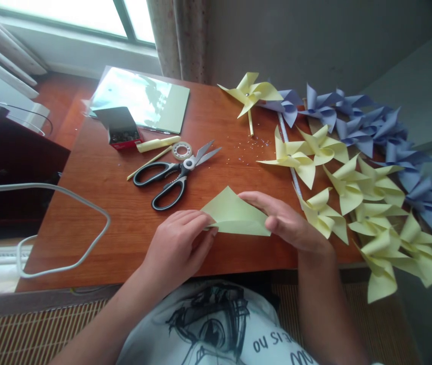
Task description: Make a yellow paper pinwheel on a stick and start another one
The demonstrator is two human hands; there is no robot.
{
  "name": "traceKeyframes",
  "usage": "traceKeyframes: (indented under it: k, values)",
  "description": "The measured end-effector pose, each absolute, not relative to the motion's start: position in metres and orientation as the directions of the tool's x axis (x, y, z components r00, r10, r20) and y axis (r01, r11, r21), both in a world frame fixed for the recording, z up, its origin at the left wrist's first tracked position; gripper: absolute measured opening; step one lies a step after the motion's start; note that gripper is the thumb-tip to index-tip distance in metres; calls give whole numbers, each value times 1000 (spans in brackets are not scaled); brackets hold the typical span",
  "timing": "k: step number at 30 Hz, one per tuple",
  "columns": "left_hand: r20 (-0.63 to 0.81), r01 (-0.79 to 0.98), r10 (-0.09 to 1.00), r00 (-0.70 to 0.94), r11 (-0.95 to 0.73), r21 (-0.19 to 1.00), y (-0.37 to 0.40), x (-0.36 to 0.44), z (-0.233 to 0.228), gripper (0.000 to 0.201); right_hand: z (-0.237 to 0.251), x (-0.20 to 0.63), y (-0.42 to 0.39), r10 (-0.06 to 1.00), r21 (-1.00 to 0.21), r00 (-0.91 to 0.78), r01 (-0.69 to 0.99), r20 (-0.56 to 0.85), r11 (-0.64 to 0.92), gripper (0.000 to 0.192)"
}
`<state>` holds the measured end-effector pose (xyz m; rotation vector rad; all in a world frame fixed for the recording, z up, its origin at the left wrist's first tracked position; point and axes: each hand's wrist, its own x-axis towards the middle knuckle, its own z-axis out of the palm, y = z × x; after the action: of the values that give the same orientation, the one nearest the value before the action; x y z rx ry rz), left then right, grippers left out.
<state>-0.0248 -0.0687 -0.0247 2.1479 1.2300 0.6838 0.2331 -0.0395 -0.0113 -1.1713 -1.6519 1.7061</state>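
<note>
A pale yellow-green sheet of paper (236,210) is held above the near part of the table, one corner pointing away from me and a crease running along its near side. My left hand (183,238) pinches its left corner between thumb and fingers. At the right corner, my right hand (286,220) holds the sheet, thumb at the near edge and fingers stretched along the far side. Beyond my left hand lie black-handled scissors (180,175), blades partly apart, beside a tape roll (182,150). Yellow paper pinwheels (322,210) lie to the right of my right hand.
Several purple pinwheels (386,124) crowd the right edge, and one yellow pinwheel (249,94) on a stick lies at the back. At the back left are a small open box (122,137), rolled paper (158,144), a thin stick (149,163) and packaged paper sheets (178,104). A white cable (86,200) loops at left.
</note>
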Motion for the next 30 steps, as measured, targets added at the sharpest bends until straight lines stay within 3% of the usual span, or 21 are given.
traceKeyframes:
  k: [3,7,9,15,25,30]
  values:
    - [156,600,879,450,-427,677,-68,-24,-24,12,-10,233,-48,858,-945,-454,312,-241,-100,63]
    - [162,579,863,478,-449,681,-68,-22,-21,11,-9,224,-53,931,-927,-287,357,-226,-115,26]
    - [176,567,869,463,-443,695,-68,-21,-18,11,-10,221,-53,950,-924,-233,366,-209,-114,19]
    - [219,574,911,351,-393,718,-60,-15,-4,33,-7,219,-55,955,-935,-228,340,-190,-105,16]
    - [57,428,893,446,-269,863,-36,-3,-1,11,-3,216,-57,942,-923,-276,377,-193,-79,15]
    - [48,418,898,437,-249,874,-39,-1,-1,9,-1,213,-57,981,-934,-164,354,-105,-41,14]
